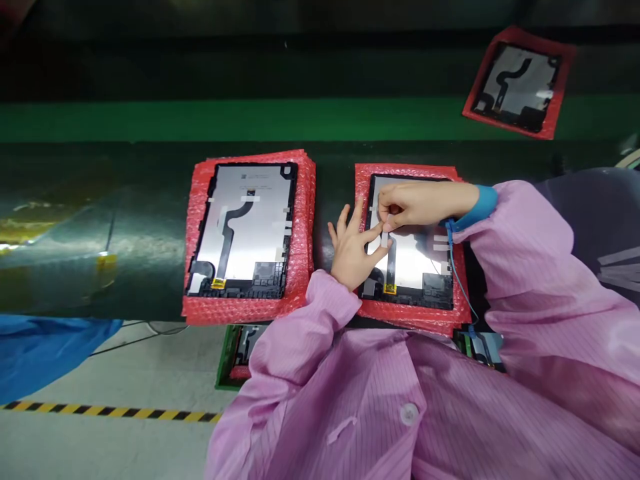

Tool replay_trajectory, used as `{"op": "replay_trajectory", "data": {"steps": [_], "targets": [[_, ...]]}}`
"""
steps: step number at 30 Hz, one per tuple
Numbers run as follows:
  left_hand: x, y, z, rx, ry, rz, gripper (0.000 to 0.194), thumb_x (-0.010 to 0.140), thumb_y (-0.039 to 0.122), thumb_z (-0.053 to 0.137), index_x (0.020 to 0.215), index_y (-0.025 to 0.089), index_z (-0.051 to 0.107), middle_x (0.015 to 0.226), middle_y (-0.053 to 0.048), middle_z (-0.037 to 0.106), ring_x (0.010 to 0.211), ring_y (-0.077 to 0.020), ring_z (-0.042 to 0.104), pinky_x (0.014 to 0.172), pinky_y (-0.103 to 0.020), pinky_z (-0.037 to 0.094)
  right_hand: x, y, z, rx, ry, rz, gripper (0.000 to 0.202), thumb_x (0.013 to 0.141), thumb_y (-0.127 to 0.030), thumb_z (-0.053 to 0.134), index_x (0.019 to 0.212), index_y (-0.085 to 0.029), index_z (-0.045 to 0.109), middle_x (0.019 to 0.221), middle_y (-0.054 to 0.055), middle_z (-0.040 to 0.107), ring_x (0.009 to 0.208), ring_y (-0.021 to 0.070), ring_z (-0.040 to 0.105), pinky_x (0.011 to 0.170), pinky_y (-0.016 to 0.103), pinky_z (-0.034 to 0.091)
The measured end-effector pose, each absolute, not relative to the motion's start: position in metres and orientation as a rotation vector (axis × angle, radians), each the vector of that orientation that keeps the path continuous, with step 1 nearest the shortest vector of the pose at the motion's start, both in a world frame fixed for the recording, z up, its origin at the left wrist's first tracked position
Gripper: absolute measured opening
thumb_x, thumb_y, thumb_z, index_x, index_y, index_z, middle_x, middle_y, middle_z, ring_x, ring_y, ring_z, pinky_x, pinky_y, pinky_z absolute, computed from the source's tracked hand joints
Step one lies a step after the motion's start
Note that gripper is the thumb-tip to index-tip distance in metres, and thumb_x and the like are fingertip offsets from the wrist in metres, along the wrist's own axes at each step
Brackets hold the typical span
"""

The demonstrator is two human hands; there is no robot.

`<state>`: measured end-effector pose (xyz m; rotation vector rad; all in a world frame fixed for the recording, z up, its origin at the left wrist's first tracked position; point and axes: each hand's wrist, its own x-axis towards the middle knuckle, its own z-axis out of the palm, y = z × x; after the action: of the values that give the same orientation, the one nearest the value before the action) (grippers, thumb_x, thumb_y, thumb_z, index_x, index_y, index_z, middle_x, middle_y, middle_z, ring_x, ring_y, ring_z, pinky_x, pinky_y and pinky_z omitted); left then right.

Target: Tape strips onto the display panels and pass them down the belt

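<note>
A tablet display panel [413, 260] with a silver back and black frame lies in front of me on red bubble wrap sheets [407, 319]. My right hand [415, 203] reaches over it, finger and thumb pinched on a small white strip of tape [385, 239]. My left hand [353, 255] rests at the panel's left edge with fingers spread, its index finger and thumb close around the strip. Just below the strip runs the dark flex cable [391, 267]. A blue wrist strap [481, 205] circles my right wrist.
Left of it, a similar panel [260, 233] lies on stacked red bubble wrap [300, 280]. Another wrapped panel [523, 83] sits at the far right, beyond the green strip [250, 120]. White strips [620, 267] cling to a dark surface at right. A green crate [227, 360] stands below.
</note>
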<state>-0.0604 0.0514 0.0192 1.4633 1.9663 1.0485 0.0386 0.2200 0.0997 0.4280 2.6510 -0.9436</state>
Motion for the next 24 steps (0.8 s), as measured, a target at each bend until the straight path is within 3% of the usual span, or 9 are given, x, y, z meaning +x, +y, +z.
{"op": "replay_trajectory", "data": {"steps": [5, 11, 19, 24], "targets": [[-0.059, 0.051, 0.021, 1.524, 2.0, 0.964, 0.027, 0.087, 0.038, 0.07, 0.112, 0.032, 0.077, 0.164, -0.001, 0.036, 0.151, -0.0396, 0.023, 0.117, -0.075, 0.005, 0.033, 0.213, 0.101, 0.409, 2.669, -0.75, 0.015, 0.08, -0.024, 0.074, 0.071, -0.015, 0.068, 0.077, 0.003, 0.059, 0.076, 0.0144, 0.052, 0.071, 0.028, 0.036], [-0.057, 0.049, 0.026, 1.61, 2.111, 0.762, 0.029, 0.091, 0.04, 0.064, 0.117, 0.033, 0.074, 0.166, -0.002, 0.031, 0.151, -0.0361, 0.027, 0.117, -0.074, 0.015, 0.038, 0.208, 0.096, 0.386, 2.757, -0.75, 0.013, 0.078, -0.025, 0.073, 0.079, -0.013, 0.068, 0.088, 0.006, 0.059, 0.083, 0.017, 0.052, 0.075, 0.029, 0.038], [-0.057, 0.051, 0.015, 1.675, 2.128, 0.816, 0.032, 0.092, 0.043, 0.064, 0.121, 0.033, 0.073, 0.164, -0.005, 0.035, 0.148, -0.0381, 0.031, 0.114, -0.076, 0.019, 0.04, 0.197, 0.093, 0.486, 2.772, -0.609, 0.015, 0.08, -0.024, 0.073, 0.086, -0.01, 0.07, 0.094, 0.01, 0.059, 0.086, 0.0197, 0.055, 0.08, 0.031, 0.04], [-0.057, 0.036, 0.018, 1.789, 2.216, 0.969, 0.043, 0.088, 0.052, 0.068, 0.125, 0.029, 0.071, 0.158, -0.011, 0.044, 0.144, -0.0357, 0.037, 0.116, -0.069, 0.023, 0.035, 0.192, 0.094, 0.599, 2.747, -0.571, 0.013, 0.076, -0.022, 0.079, 0.08, -0.012, 0.071, 0.093, 0.01, 0.06, 0.088, 0.0218, 0.059, 0.081, 0.032, 0.043]]}}
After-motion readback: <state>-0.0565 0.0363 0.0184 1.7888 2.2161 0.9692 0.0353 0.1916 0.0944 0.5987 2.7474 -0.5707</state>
